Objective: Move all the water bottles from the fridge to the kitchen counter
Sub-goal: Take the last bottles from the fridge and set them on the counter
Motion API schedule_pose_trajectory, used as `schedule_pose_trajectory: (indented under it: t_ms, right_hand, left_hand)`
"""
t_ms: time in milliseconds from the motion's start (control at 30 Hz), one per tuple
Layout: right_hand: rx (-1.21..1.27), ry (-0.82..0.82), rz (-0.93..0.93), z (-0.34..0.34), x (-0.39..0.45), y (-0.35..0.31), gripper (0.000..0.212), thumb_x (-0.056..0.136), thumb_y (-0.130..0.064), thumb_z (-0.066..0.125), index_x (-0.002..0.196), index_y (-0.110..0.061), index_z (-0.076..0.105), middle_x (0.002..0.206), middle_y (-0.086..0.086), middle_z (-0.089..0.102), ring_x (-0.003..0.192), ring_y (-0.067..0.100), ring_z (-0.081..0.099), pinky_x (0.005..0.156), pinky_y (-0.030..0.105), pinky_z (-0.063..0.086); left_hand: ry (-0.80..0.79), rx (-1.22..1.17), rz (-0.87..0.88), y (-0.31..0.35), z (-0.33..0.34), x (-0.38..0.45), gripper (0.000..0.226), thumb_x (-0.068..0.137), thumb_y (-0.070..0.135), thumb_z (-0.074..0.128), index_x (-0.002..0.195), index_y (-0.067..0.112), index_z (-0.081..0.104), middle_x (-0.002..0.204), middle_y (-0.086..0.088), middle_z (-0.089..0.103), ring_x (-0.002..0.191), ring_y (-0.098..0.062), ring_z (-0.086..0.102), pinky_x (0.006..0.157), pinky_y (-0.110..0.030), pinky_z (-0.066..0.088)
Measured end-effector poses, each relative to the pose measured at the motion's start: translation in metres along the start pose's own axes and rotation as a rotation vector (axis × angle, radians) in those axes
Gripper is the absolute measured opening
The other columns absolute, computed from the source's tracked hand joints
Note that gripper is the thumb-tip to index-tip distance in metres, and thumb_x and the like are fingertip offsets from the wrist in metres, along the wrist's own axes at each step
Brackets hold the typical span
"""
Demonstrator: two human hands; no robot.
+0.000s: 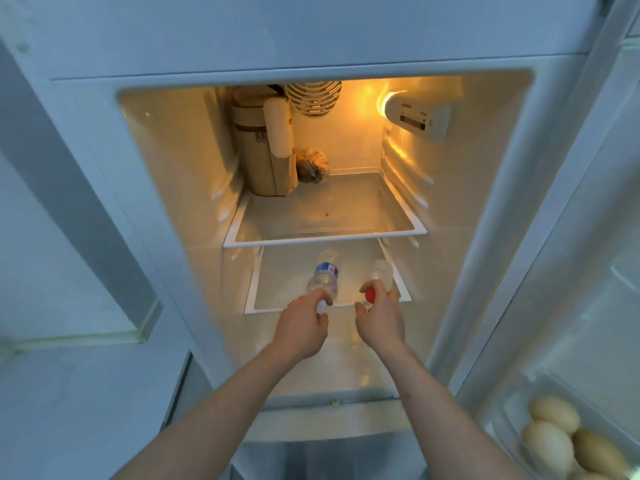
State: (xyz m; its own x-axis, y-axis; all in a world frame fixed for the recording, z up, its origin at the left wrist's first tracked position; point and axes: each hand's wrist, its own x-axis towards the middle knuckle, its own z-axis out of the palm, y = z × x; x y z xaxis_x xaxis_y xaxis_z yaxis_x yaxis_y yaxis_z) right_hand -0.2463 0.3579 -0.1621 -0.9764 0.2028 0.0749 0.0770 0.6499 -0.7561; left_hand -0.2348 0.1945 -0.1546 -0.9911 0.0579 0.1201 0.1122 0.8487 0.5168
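Observation:
The fridge stands open with its light on. On the lower glass shelf [266, 306] are two clear water bottles. One with a blue label and white cap [323, 280] leans toward me; my left hand [303, 327] grips it at the cap end. The other bottle, with a red cap [381, 275], is on the right; my right hand [379, 317] has its fingers around the neck at the red cap. Both bottles are still over the shelf.
The upper shelf [346, 233] carries a tan zipped pouch with a white roll [266, 147] and a wrapped dark bundle [311, 166] at the back. The open door on the right has a bin with several eggs [561, 434]. A white cabinet wall is on the left.

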Motion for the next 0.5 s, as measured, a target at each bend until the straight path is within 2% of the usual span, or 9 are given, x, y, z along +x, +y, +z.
schedule_pose_trajectory:
  t_ms: [133, 233, 400, 500]
  right_hand:
    - [0.051, 0.068, -0.069, -0.019, -0.019, -0.008, 0.014, 0.102, -0.02, 0.06, 0.107, -0.032, 0.054, 0.112, -0.001, 0.054, 0.08, 0.019, 0.055, 0.074, 0.03, 0.04]
    - [0.06, 0.051, -0.127, -0.03, -0.032, -0.011, 0.01, 0.102, -0.023, 0.058, 0.102, -0.033, 0.056, 0.107, 0.0, 0.061, 0.082, 0.023, 0.056, 0.071, 0.033, 0.039]
    - [0.061, -0.118, -0.226, -0.042, -0.067, -0.024, 0.006, 0.102, -0.032, 0.06, 0.1, -0.034, 0.055, 0.095, -0.007, 0.067, 0.085, 0.024, 0.065, 0.07, 0.034, 0.044]
    - [0.045, -0.226, -0.245, -0.045, -0.091, -0.033, 0.007, 0.102, -0.039, 0.062, 0.105, -0.036, 0.056, 0.096, -0.008, 0.068, 0.082, 0.022, 0.07, 0.074, 0.034, 0.055]
  left_hand:
    - [0.178, -0.122, 0.009, 0.003, -0.024, -0.031, 0.01, 0.103, 0.027, 0.054, 0.11, 0.034, 0.055, 0.103, 0.001, 0.072, 0.085, -0.025, 0.064, 0.071, -0.039, 0.053]
    - [0.264, -0.153, 0.01, 0.004, -0.042, -0.056, 0.008, 0.103, 0.029, 0.055, 0.108, 0.035, 0.054, 0.093, 0.004, 0.072, 0.08, -0.026, 0.065, 0.067, -0.041, 0.051]
    - [0.305, -0.184, -0.021, 0.005, -0.071, -0.102, 0.014, 0.102, 0.024, 0.054, 0.105, 0.038, 0.053, 0.087, 0.009, 0.068, 0.074, -0.021, 0.061, 0.064, -0.041, 0.05]
    - [0.279, -0.164, -0.073, 0.002, -0.086, -0.133, 0.006, 0.104, 0.033, 0.052, 0.106, 0.038, 0.054, 0.072, 0.005, 0.062, 0.068, -0.016, 0.06, 0.062, -0.037, 0.047]
